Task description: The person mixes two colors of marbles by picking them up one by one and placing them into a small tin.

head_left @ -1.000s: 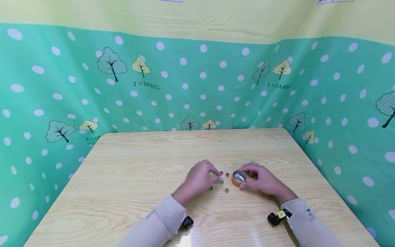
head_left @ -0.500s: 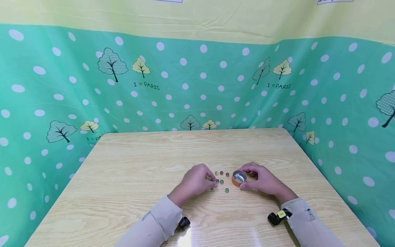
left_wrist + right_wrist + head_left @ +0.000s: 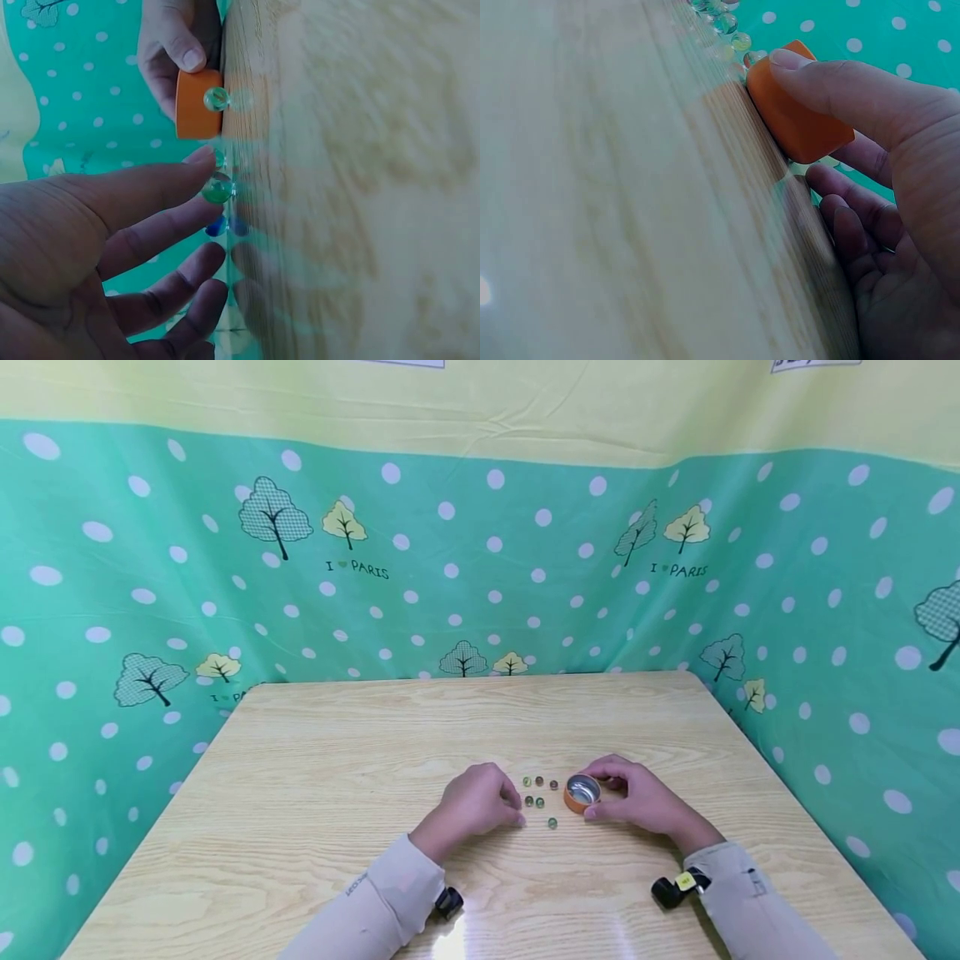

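Note:
My right hand (image 3: 637, 795) grips a small round orange tin (image 3: 572, 802) between thumb and fingers. The tin stands upright on the table, its silvery inside facing up. In the right wrist view the thumb lies along the tin's orange side (image 3: 795, 112). To the left, my left hand (image 3: 480, 800) is low at the table with fingers curled. In the left wrist view its thumb and index finger close round a green glass marble (image 3: 216, 189), which the hand hides from the head view. Several more glass marbles lie between the hands, including a green marble (image 3: 552, 823) nearest me.
A wood-grain table (image 3: 360, 727) extends around both hands. Green dotted cloth (image 3: 420, 585) with printed trees hangs behind it and along both sides. Each wrist carries a black camera, such as the left wrist camera (image 3: 448, 903).
My left hand has drawn back left and toward me, uncovering marbles set in two short rows, and now covers the marble at the near left. The right hand and tin have stayed put.

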Demonstrator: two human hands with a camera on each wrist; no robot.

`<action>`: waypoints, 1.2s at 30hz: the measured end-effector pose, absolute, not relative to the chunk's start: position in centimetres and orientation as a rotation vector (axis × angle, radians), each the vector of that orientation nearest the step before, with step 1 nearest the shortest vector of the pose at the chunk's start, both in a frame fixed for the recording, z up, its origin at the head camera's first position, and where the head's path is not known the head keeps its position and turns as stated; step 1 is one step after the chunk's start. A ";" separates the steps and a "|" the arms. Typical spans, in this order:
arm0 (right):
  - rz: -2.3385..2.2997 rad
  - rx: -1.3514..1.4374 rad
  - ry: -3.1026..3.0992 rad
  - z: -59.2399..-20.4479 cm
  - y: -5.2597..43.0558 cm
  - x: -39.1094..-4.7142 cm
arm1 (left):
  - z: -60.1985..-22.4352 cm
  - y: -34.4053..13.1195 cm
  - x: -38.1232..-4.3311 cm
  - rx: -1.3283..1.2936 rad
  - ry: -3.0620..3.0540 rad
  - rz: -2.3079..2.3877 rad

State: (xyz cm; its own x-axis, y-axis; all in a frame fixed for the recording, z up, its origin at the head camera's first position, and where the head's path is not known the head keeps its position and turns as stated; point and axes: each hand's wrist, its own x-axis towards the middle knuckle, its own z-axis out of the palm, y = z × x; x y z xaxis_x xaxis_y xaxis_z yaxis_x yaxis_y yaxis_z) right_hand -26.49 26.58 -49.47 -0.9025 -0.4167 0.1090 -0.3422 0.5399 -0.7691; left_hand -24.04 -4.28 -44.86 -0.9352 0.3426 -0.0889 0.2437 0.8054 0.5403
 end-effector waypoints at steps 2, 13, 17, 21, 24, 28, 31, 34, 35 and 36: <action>-1.317 -0.657 2.674 -49.5 26.6 -26.5 | -44.8 -4.4 -24.0 0.464 2.829 0.763; -1.303 -0.642 2.676 -49.6 26.4 -26.6 | -44.5 -4.8 -23.6 0.506 2.882 0.687; -1.294 -0.626 2.677 -49.6 26.3 -26.4 | -44.5 -4.8 -23.7 0.513 2.883 0.685; -1.288 -0.618 2.678 -49.5 26.3 -26.4 | -44.4 -4.7 -23.9 0.511 2.890 0.705; -1.285 -0.618 2.680 -49.4 26.3 -26.4 | -44.4 -4.6 -24.0 0.513 2.892 0.730; -1.280 -0.614 2.696 -49.4 26.5 -26.3 | -44.3 -4.2 -24.2 0.538 2.883 0.762; -1.274 -0.607 2.704 -49.4 26.6 -26.2 | -44.2 -4.0 -24.2 0.540 2.885 0.776; -1.265 -0.606 2.708 -49.3 26.6 -26.2 | -44.1 -3.9 -24.3 0.526 2.893 0.785; -1.259 -0.608 2.711 -49.3 26.6 -26.2 | -44.1 -3.8 -24.3 0.521 2.897 0.789; -1.253 -0.606 2.713 -49.3 26.5 -26.2 | -44.1 -3.8 -24.3 0.521 2.899 0.795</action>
